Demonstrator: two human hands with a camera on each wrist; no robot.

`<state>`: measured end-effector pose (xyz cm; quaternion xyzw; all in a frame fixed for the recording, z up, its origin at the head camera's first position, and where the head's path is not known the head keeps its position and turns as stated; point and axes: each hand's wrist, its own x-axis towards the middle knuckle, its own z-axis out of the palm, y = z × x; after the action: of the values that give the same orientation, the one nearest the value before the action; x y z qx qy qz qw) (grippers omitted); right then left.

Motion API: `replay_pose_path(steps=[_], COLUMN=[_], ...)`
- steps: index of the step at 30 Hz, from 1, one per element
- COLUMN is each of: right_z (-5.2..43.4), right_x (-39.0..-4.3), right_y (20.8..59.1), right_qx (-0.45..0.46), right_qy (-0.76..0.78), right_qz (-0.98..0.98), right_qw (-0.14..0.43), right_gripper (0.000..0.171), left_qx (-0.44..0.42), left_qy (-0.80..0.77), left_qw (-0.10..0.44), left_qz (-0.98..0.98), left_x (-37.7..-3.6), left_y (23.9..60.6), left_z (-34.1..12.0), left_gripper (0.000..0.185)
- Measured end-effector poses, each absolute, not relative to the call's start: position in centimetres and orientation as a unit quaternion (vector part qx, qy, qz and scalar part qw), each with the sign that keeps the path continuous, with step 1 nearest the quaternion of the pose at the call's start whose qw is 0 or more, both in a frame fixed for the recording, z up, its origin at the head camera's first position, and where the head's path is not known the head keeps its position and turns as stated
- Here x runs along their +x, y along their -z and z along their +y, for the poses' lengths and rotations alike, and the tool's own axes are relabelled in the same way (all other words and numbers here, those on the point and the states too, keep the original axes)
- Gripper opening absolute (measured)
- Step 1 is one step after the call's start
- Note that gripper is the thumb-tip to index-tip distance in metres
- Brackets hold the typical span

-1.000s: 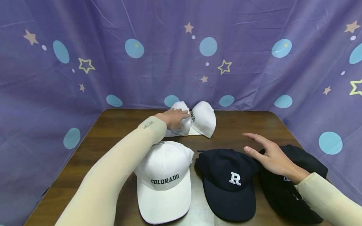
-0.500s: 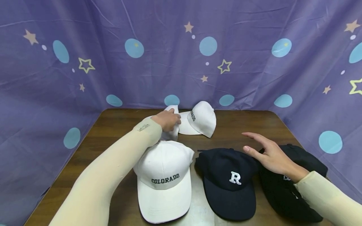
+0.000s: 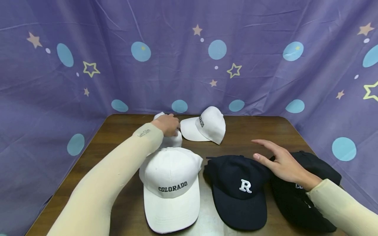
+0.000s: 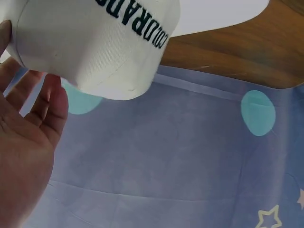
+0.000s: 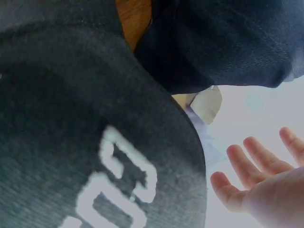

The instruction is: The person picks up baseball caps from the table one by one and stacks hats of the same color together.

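Observation:
At the back left of the table, my left hand (image 3: 168,125) grips a white baseball cap (image 3: 172,141) by its edge, partly covering it in the head view. Dark COLORADO lettering shows on this cap (image 4: 90,52) in the left wrist view, thumb on the outside and fingers behind the edge. A second white cap (image 3: 212,124) lies just right of that hand, brim to the left. My right hand (image 3: 284,164) holds nothing, its fingers spread above a black baseball cap (image 3: 320,170) with white lettering. The same hand (image 5: 268,185) appears in the right wrist view.
Nearest me on the wooden table (image 3: 245,131), another white COLORADO cap (image 3: 172,173) faces forward. Beside it sits a navy cap (image 3: 233,183) with a white R, its side against the black one. A purple curtain (image 3: 177,78) encloses the back and sides.
My left hand has drawn its white cap leftward, away from the other back cap, whose brim is now exposed. The right hand has stayed nearly still.

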<state>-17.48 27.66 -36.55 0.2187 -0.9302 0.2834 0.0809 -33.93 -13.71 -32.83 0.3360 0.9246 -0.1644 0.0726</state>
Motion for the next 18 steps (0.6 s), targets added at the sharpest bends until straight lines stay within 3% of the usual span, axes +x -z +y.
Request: replay_pose_path(steps=[5,10,18], right_z=[27.8,27.9,28.0], right_x=[-17.5,-17.6,-17.6], right_y=[36.7,36.7,36.6], right_qx=[0.224,0.226,0.233], right_qy=[-0.274,-0.272,-0.275], right_qz=[-0.931,-0.932,-0.930], right_qw=[0.083,0.083,0.075], right_gripper=[0.050,0.049,0.048], left_qx=[0.331,0.322,0.329], left_qy=[0.179,0.179,0.229], left_qw=[0.082,0.102,0.068], left_qz=[0.923,0.924,0.914], left_x=[-34.7,-35.0,-35.2], left_y=[32.7,32.4,31.7], left_z=[-15.0,-16.2,-18.3], left_gripper=[0.038,0.053,0.036])
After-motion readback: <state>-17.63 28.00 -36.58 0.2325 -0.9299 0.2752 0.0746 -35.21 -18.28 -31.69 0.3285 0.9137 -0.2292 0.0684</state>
